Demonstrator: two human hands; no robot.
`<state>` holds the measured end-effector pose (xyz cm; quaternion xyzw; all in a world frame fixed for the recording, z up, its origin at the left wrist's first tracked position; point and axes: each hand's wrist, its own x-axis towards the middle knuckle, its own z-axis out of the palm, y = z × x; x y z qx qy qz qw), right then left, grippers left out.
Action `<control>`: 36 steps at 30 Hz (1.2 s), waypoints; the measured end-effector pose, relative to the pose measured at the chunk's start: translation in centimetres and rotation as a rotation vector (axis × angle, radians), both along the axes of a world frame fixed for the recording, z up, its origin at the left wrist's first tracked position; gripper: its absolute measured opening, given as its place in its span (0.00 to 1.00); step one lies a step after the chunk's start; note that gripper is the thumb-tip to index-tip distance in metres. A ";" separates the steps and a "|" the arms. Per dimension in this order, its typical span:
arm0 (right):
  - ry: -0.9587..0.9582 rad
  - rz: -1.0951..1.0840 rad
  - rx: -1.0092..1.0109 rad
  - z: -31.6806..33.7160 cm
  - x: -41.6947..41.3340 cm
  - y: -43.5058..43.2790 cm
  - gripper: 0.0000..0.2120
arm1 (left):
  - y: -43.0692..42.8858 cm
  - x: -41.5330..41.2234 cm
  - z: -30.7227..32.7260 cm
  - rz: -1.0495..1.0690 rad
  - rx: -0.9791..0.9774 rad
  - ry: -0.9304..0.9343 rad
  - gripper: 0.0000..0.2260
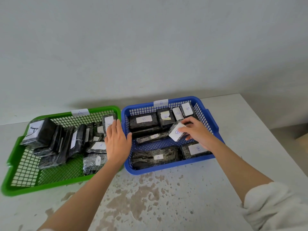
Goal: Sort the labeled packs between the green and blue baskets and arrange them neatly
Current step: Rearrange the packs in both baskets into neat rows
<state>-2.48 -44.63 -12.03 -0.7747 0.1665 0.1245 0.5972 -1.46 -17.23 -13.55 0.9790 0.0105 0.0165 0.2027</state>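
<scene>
B pack [176, 133] is tilted over the blue basket [166, 167], pinched by the right hand [196, 130]. The left hand [116, 140], flat, holds nothing at the green basket [41, 189]. Placing step, probably: next, lay it flat in a gap.

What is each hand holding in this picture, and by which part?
The right hand pinches a pack labelled B by its right end, over the blue basket. The left hand holds nothing; its fingers are straight.
</scene>
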 end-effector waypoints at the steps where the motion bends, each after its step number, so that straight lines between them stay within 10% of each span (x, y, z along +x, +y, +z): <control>1: -0.029 0.030 -0.015 0.1 0.1 0.6 0.10 | 0.2 0.0 -0.3 -0.015 -0.012 0.024 0.28; 19: 0.028 0.530 -0.691 -0.3 1.4 -3.7 0.18 | 0.1 -0.2 -1.2 0.016 -0.178 -0.015 0.26; 36: -0.146 0.175 -0.929 -2.2 -0.1 -1.6 0.15 | 0.1 -0.2 -1.8 0.004 -0.205 -0.043 0.26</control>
